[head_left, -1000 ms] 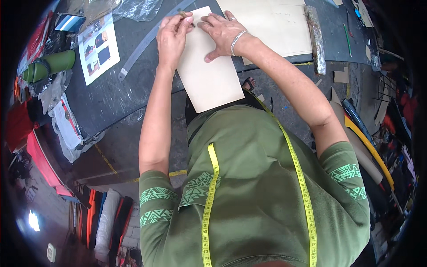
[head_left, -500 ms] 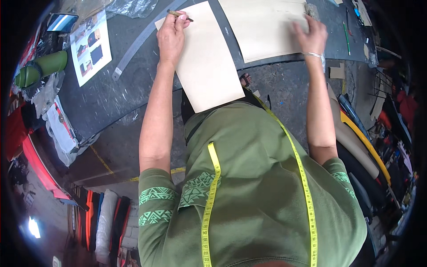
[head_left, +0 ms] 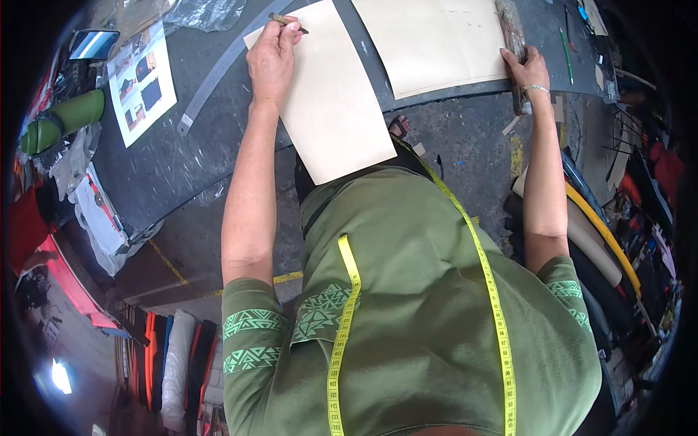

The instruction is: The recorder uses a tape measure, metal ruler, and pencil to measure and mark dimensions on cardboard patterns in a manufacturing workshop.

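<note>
My left hand (head_left: 272,67) is closed around a short brown pen-like tool (head_left: 278,18), held over the upper left edge of a narrow beige card sheet (head_left: 338,102). That sheet lies partly on the dark table, with its lower end overhanging toward my lap. At the right, my right hand (head_left: 532,73) grips a long brown bar (head_left: 512,29) that looks wrapped in tape. The bar lies along the right edge of a larger beige card sheet (head_left: 429,54), and its near end sticks out past the table edge.
A clear curved ruler (head_left: 218,76) and a printed picture sheet (head_left: 145,87) lie to the left on the dark table (head_left: 145,174). A green pencil (head_left: 566,54) is at the right. Rolls of material (head_left: 589,232) stand beside me, and a yellow tape measure (head_left: 498,320) hangs around my neck.
My right hand has moved right and down and now grips the bar, which has come toward me along the sheet's edge. The left hand has shifted slightly left, still holding the tool.
</note>
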`<act>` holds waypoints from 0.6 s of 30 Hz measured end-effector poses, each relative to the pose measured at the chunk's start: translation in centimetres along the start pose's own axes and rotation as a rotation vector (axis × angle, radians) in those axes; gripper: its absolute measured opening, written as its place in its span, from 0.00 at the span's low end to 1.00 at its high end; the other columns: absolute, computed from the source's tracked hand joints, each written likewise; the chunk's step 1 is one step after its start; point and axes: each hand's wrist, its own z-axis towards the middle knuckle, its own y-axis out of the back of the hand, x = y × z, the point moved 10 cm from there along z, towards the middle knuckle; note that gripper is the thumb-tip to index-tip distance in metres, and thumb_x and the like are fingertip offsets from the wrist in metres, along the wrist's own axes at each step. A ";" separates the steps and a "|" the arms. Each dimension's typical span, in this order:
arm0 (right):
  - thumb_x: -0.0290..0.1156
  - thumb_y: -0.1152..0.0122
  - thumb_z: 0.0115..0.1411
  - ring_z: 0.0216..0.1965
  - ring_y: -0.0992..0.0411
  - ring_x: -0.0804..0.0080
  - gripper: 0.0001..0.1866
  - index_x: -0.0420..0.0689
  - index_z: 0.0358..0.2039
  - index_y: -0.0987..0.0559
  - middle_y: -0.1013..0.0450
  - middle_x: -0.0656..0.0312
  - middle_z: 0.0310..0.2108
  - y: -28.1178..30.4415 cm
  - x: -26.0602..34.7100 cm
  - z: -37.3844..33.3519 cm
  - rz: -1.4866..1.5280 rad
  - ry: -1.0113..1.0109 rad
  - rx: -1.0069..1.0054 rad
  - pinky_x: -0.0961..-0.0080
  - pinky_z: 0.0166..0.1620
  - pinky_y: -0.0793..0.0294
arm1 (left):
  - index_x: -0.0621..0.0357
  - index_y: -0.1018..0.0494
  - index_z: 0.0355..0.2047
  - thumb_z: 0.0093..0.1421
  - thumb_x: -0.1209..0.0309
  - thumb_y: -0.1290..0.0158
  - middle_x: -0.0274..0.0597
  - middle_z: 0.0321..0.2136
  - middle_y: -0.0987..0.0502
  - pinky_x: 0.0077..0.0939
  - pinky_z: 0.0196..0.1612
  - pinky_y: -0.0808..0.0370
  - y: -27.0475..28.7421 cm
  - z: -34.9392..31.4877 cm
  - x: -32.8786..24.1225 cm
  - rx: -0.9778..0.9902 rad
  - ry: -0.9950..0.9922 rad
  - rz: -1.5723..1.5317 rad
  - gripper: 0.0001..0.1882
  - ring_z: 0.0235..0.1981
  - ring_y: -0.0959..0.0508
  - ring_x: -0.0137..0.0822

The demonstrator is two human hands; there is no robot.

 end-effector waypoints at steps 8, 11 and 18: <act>0.62 0.36 0.61 0.48 0.22 0.59 0.39 0.39 0.58 0.24 0.19 0.48 0.44 -1.1 3.2 -2.4 0.470 -0.015 0.332 0.66 0.53 0.26 | 0.56 0.22 0.42 0.71 0.62 0.46 0.43 0.34 0.16 0.33 0.39 0.20 -0.3 0.2 -2.1 0.016 -0.187 0.219 0.11 0.35 0.15 0.43; 0.51 0.47 0.71 0.38 0.25 0.76 0.32 0.44 0.67 0.32 0.20 0.57 0.42 0.3 13.3 -7.8 0.920 0.049 0.498 0.75 0.43 0.25 | 0.55 0.23 0.41 0.70 0.62 0.46 0.43 0.34 0.17 0.37 0.38 0.21 0.3 0.1 -2.1 0.011 -0.225 0.260 0.11 0.35 0.17 0.48; 0.50 0.54 0.75 0.21 0.28 0.78 0.35 0.59 0.77 0.49 0.27 0.59 0.34 4.6 28.9 -14.6 1.115 0.197 0.714 0.76 0.27 0.23 | 0.57 0.24 0.40 0.70 0.63 0.45 0.44 0.38 0.17 0.39 0.39 0.21 -0.9 0.4 -3.2 0.046 -0.326 0.283 0.10 0.37 0.17 0.49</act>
